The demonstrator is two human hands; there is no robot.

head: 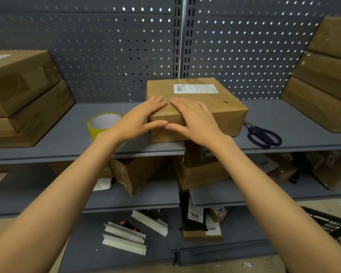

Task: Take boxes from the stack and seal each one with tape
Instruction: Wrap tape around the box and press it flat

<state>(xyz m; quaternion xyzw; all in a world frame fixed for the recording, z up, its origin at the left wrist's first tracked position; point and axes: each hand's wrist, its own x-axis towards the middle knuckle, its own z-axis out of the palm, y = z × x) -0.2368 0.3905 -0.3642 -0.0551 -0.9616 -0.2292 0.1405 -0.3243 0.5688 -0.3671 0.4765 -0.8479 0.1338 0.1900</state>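
Cardboard box (197,109) mid-shelf (67,134), labelled. Left hand (140,119), right hand (193,119): fingers flat, pressing near-left edge, likely smoothing tape. Tape roll (103,123) left, scissors (264,134) right. Stacks remain both sides.

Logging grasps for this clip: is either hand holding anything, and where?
Nothing gripped: left hand and right hand press flat on the box at its near-left top edge.

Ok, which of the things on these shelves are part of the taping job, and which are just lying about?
Part of the job:
- box under the left hand and right hand
- tape roll
- scissors
- box stacks, left and right

Lying about:
- tumbled boxes on the lower shelf
- folded card strips at the bottom
- black basket
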